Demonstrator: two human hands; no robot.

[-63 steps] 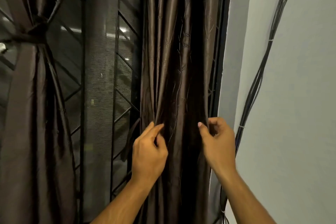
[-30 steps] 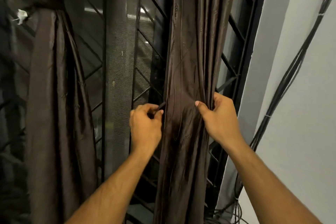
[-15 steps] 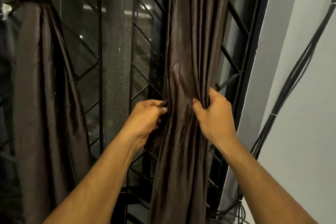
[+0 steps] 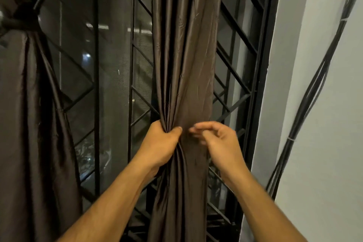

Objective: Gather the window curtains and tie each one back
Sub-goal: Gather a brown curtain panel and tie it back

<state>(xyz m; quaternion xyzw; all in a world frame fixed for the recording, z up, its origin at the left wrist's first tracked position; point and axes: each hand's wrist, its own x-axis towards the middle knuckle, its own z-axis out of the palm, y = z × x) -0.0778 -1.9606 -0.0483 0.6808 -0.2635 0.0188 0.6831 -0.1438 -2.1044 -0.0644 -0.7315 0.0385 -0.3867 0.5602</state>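
Observation:
A dark brown satin curtain (image 4: 186, 61) hangs in front of me, bunched into narrow folds. My left hand (image 4: 161, 141) grips the gathered folds on their left side, thumb across the front. Just right of it, my right hand (image 4: 218, 141) hovers in front of the fabric with fingers loosely bent and blurred, holding nothing that I can see. A second brown curtain (image 4: 29, 114) hangs at the far left, tied back with a dark band (image 4: 21, 19) near the top.
Behind the curtains is a window with a black metal grille (image 4: 235, 84) and a dark mesh screen (image 4: 115, 65). A white wall (image 4: 324, 124) on the right carries a bundle of black cables (image 4: 306, 100) running diagonally.
My left hand has closed round the curtain's gathered folds. My right hand has let go of the right edge and moved in front of the fabric. The curtain is bunched tighter.

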